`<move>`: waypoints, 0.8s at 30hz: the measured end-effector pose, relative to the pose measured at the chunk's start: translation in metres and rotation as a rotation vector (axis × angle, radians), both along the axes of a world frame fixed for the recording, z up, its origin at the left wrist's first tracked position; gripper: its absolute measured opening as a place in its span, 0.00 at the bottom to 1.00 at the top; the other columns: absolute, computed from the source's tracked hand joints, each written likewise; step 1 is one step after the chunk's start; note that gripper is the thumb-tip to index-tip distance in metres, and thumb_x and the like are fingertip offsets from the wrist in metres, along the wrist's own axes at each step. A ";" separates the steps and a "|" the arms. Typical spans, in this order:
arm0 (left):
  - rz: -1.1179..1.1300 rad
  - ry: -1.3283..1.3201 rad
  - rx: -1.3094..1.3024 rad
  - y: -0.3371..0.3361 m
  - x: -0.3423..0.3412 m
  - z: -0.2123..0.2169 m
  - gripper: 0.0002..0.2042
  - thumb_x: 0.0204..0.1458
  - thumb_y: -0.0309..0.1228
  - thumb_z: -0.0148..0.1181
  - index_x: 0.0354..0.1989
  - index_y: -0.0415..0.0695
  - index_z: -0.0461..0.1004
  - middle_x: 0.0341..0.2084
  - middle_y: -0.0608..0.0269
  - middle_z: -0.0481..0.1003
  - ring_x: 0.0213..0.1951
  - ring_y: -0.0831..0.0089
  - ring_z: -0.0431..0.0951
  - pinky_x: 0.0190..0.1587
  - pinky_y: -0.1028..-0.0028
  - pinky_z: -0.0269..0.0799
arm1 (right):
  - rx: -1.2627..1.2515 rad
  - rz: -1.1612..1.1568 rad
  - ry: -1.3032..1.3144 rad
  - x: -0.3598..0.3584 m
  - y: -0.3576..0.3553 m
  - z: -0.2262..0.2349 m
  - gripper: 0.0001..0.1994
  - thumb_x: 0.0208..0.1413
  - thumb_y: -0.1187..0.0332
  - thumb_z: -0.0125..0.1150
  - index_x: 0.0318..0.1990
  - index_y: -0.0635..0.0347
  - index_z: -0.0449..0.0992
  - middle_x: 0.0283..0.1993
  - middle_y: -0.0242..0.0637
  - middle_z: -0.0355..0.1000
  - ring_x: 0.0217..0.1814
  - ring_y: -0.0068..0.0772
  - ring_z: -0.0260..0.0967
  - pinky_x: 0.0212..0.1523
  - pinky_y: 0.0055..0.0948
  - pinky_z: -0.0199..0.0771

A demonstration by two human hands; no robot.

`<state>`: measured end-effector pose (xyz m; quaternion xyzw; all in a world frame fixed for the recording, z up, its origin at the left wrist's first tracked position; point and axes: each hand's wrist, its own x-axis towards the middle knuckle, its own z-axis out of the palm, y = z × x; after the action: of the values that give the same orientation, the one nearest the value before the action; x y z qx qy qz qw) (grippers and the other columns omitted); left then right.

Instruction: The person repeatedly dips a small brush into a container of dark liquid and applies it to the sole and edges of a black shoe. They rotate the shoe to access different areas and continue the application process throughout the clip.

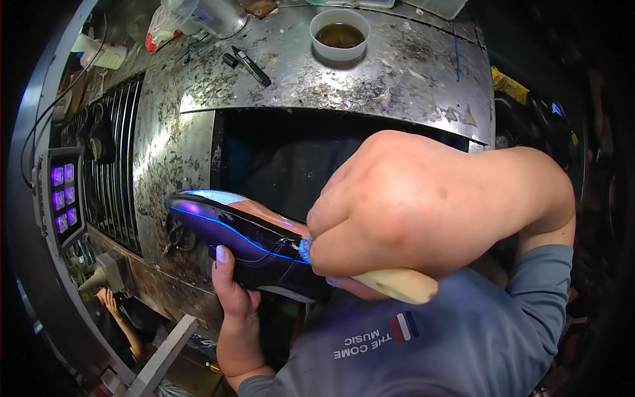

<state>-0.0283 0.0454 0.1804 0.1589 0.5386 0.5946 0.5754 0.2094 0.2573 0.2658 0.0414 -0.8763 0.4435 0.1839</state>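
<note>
The dark shoe (270,270) is above the near edge of the metal desk (159,152), between both hands.
I think the brush (405,286) could slip and smear across the bright blue line (228,227), if the shoe turns under the pressure or the right hand (391,208) pushes too hard. The right fingers are curled closed around the brush, and its blue bristles touch the shoe's side. At the left hand (239,301) I see the thumb against the shoe; its other fingers are hidden, so I cannot tell their grip.
</note>
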 end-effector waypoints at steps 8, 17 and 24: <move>-0.003 -0.358 0.152 0.006 0.013 -0.017 0.31 0.71 0.52 0.40 0.72 0.41 0.58 0.67 0.52 0.66 0.67 0.57 0.68 0.69 0.56 0.64 | -0.071 -0.025 -0.046 0.009 0.003 0.020 0.06 0.38 0.65 0.67 0.22 0.56 0.78 0.20 0.43 0.72 0.24 0.53 0.70 0.23 0.40 0.71; -0.093 -0.392 0.384 0.011 0.013 -0.021 0.27 0.74 0.45 0.35 0.73 0.39 0.58 0.70 0.53 0.62 0.69 0.61 0.64 0.73 0.59 0.56 | 0.040 -0.051 -0.018 0.014 0.002 0.017 0.11 0.35 0.59 0.64 0.20 0.50 0.68 0.22 0.26 0.60 0.23 0.29 0.66 0.17 0.29 0.64; 0.071 -0.383 0.072 0.016 0.026 -0.023 0.36 0.68 0.60 0.34 0.76 0.47 0.52 0.71 0.51 0.61 0.70 0.51 0.64 0.72 0.47 0.59 | 0.214 -0.168 0.110 0.010 0.000 0.028 0.09 0.35 0.63 0.65 0.21 0.51 0.70 0.23 0.25 0.59 0.22 0.27 0.65 0.14 0.28 0.60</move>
<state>-0.0019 0.0615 0.1571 0.0442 0.4032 0.6527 0.6398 0.2198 0.2571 0.2940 0.0114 -0.9076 0.3276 0.2624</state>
